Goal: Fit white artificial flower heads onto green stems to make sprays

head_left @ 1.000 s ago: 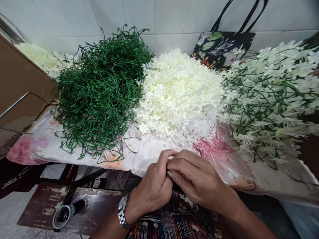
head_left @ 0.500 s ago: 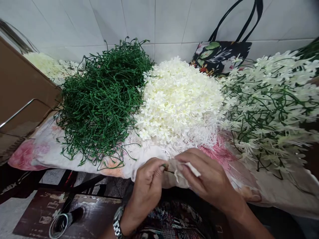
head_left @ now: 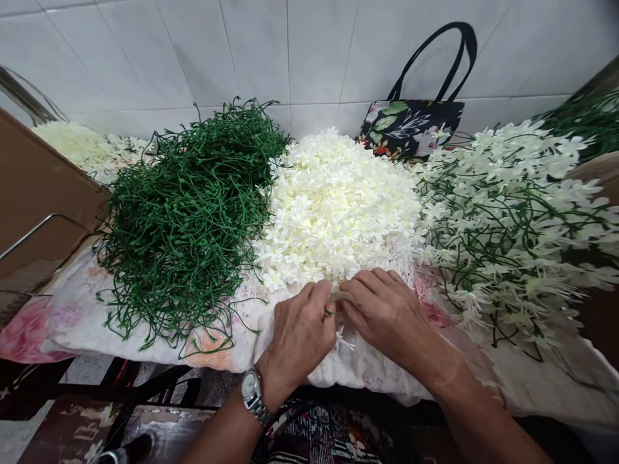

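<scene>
My left hand [head_left: 304,330], with a watch at the wrist, is closed on a green plastic stem [head_left: 329,313]; only its tip shows by the thumb. Beside it my right hand [head_left: 389,312] is closed at the near edge of a heap of white artificial flowers [head_left: 338,206]. Its fingertips pinch at white petals, mostly hidden by the fingers. A single white flower [head_left: 345,339] shows just below and between the two hands. Left of the heap lies a large tangle of green plastic stems [head_left: 188,212].
Flowered cloth [head_left: 82,322] covers the work surface. White flowers on green stems [head_left: 512,225] are piled at the right. A black floral bag [head_left: 411,125] leans on the tiled wall. A cardboard box [head_left: 43,193] stands left, and a glass [head_left: 113,456] is low at left.
Both hands have moved forward to the near edge of the white heap and closer together. The white piece that stuck out of my right hand no longer shows there. The view has shifted.
</scene>
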